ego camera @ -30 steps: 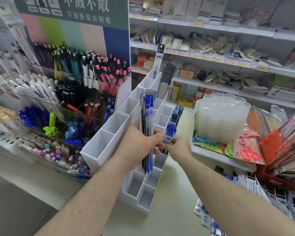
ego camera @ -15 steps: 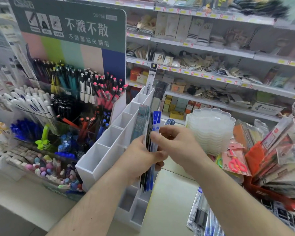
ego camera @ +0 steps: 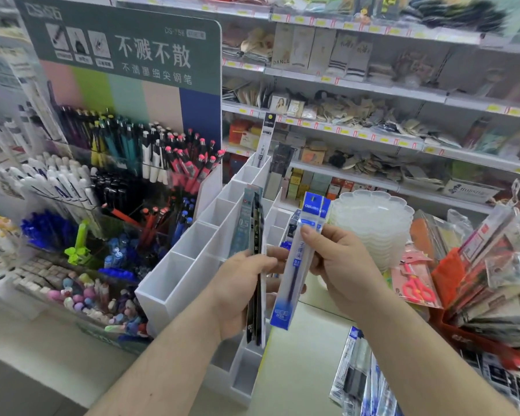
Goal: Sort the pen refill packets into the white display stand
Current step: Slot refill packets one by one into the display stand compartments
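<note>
Right hand (ego camera: 339,262) pinches blue "0.5" refill packet (ego camera: 297,265); left hand (ego camera: 240,292) grips stack (ego camera: 254,235).

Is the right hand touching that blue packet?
Touching. The head view shows the right hand pinching the blue refill packet, thumb across its front.

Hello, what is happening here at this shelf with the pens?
A person is sorting pen refill packets. The left hand grips a bundle of dark refill packets upright in front of the white compartmented display stand. The right hand pinches one blue-and-clear refill packet, held apart from the bundle and not yet in a compartment.
</note>
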The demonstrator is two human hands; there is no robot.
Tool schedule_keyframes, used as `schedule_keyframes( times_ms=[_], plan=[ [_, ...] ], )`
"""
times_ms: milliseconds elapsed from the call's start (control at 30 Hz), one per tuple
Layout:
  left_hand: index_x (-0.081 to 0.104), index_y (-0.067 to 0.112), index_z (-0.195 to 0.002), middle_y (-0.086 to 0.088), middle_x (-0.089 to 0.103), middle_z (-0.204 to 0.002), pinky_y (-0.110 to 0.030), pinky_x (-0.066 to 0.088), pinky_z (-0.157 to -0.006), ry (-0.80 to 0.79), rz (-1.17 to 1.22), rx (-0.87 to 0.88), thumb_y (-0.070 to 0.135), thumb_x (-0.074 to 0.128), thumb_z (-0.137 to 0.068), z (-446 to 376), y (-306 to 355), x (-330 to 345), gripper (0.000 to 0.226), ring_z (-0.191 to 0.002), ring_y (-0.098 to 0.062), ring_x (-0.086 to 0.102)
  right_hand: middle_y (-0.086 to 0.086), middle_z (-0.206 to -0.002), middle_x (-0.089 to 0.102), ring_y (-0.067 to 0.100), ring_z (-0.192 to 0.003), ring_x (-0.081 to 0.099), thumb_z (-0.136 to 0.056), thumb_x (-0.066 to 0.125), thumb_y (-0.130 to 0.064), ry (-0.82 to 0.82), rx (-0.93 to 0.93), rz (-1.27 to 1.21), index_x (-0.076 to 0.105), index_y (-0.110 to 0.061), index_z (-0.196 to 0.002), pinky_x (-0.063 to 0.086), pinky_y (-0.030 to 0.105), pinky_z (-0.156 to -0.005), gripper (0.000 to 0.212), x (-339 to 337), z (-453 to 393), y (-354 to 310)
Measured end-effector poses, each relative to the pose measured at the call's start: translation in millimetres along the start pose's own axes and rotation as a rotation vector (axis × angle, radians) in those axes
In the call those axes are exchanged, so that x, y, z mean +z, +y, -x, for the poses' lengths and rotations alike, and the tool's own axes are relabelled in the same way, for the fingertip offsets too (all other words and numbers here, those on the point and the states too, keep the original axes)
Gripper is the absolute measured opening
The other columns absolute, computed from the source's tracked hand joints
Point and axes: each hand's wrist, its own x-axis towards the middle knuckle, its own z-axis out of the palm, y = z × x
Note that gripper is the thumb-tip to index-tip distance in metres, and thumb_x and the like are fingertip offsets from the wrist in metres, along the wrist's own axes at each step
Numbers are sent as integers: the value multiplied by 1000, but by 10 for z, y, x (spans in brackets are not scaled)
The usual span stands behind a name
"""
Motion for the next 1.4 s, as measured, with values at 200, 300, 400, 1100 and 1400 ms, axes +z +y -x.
schedule_keyframes(
  times_ms=[200, 300, 400, 1100, 1400],
  plan=[
    [56, 7, -97, -5, 71, -73, -30, 54, -53, 75, -91, 74, 31, 52, -100, 5, 1, 36, 25, -59, -19, 67, 13, -85, 69, 31, -80, 58, -101, 54, -23, 67, 50, -66, 68, -12, -95, 49, 44, -78, 19, 67, 6, 28],
    [40, 13, -80, -10, 74, -85, -34, 55, -62, 13, -138, 77, 4, 64, -92, -1, -2, -9, 28, -72, -22, 72, 14, -94, 75, 29, -85, 70, -102, 52, -24, 41, 41, -61, 68, -11, -100, 57, 43, -78, 20, 92, 15, 23],
    [37, 14, -77, -16, 75, -96, -36, 55, -65, 6, -169, 109, -5, 66, -87, 1, -10, -43, 36, -81, -25, 74, 8, -87, 74, 27, -84, 71, -100, 54, -22, 46, 2, -44, 68, -14, -96, 58, 42, -77, 16, 107, 32, 21],
    [42, 14, -73, 5, 62, -65, -20, 39, -46, 305, -313, 318, 0, 69, -86, 191, 164, -58, 33, -59, -11, 61, 4, -64, 60, 9, -47, 43, -97, 59, -4, 137, 26, -112, 65, -9, -85, 38, 21, -49, 14, 28, -39, -120],
    [46, 15, -74, 0, 59, -65, -21, 39, -43, 377, -216, 442, -4, 66, -87, 301, 581, -127, 30, -54, -12, 58, 1, -57, 58, 9, -47, 50, -98, 58, -8, 275, 15, -291, 60, -8, -90, 46, 17, -43, 9, 27, -152, -310]
  ],
)
